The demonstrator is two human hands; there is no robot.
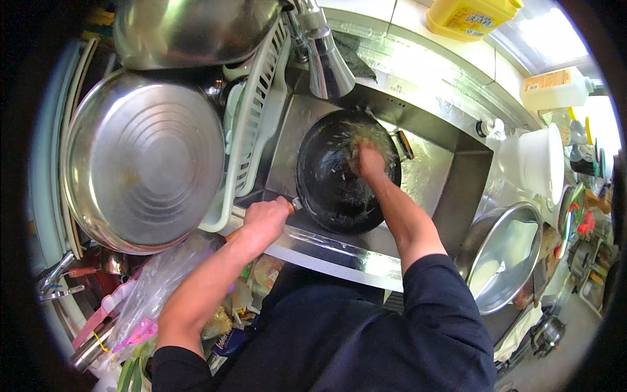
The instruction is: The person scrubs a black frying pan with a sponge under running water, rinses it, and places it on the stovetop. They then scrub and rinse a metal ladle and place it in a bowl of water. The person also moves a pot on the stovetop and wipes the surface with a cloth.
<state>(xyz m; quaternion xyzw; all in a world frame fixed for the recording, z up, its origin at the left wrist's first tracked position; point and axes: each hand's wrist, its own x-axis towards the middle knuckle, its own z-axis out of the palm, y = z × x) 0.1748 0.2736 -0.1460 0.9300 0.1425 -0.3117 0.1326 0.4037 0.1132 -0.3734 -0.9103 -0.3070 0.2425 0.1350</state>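
A black wok point(333, 196) lies tilted in the stainless-steel sink point(436, 166), wet and streaked with water or suds inside. My left hand point(267, 218) is closed around its long wooden-looking handle point(294, 205) at the sink's front edge. Inside the wok, toward its far right side, my right hand point(371, 159) presses down with a scrubber point(356, 147) in its fingers; motion blur and splashing hide the scrubber's exact shape. Opposite the long handle, a small loop side handle point(404, 144) sticks out. Above the wok hangs the chrome faucet head point(331, 68).
Left of the sink stand a white plastic dish rack point(259, 98), a large steel lid or pan point(147, 161) and a big steel pot point(196, 29). At right are a steel bowl point(507, 259) and white tubs point(539, 157). A yellow detergent jug point(470, 19) sits on the back ledge.
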